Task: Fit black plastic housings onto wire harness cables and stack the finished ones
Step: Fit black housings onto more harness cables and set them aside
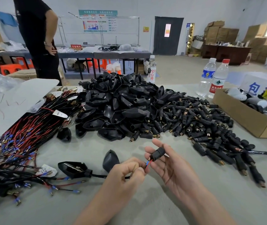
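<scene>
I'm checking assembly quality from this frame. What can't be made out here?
Head view:
- How deep the wires sit in the black housing: hidden by the housing and the right hand.
- Cable under the left hand: covered by it.
- Cardboard box contents: cut off by the right edge.
- Wall posters: text too small, blurred.

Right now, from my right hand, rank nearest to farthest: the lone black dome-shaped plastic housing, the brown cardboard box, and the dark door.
1. The black dome-shaped plastic housing, lying just left of the right hand.
2. The brown cardboard box, off to the right.
3. The dark door, in the far wall.
</scene>
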A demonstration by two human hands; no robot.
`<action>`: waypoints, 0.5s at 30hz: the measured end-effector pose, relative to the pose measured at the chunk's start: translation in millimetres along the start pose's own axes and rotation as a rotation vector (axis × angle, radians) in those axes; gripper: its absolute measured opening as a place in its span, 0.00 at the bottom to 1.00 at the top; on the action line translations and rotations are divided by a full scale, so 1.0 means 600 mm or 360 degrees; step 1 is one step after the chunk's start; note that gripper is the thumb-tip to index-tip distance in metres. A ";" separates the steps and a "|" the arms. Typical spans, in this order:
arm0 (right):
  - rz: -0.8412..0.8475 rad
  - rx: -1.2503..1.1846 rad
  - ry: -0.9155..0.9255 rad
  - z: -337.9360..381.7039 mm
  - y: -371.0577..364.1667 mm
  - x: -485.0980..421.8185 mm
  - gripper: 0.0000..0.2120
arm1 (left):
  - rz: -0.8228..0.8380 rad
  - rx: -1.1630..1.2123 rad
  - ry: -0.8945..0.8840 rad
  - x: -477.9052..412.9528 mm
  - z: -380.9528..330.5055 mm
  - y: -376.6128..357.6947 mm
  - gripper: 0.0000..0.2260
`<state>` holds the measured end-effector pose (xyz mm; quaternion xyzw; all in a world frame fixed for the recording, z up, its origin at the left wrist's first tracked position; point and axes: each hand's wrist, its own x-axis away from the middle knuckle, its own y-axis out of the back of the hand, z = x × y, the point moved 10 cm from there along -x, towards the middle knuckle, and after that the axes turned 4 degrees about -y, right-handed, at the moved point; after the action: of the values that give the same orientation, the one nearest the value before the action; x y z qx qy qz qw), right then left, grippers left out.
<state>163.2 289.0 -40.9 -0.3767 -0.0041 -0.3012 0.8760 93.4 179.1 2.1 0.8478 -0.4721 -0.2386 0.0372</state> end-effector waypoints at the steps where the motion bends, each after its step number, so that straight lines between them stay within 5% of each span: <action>1: -0.0002 0.0012 -0.0002 0.000 0.000 0.000 0.16 | 0.0017 -0.0011 -0.0019 0.001 -0.005 -0.002 0.19; 4: -0.0003 0.0037 0.0000 0.000 -0.002 0.000 0.16 | 0.0041 -0.0001 -0.0055 0.001 -0.014 -0.004 0.26; 11: 0.0009 0.0100 0.0015 0.004 -0.006 0.003 0.17 | 0.0036 -0.0043 0.0007 0.000 -0.003 -0.004 0.18; 15: 0.0006 0.0099 0.0027 0.006 -0.004 0.004 0.17 | -0.0016 -0.0034 0.0077 0.001 0.009 0.004 0.22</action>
<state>164.3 288.9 -36.1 -0.3469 -0.0053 -0.3025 0.8878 89.5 178.1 -2.2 0.8553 -0.4642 -0.2233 0.0564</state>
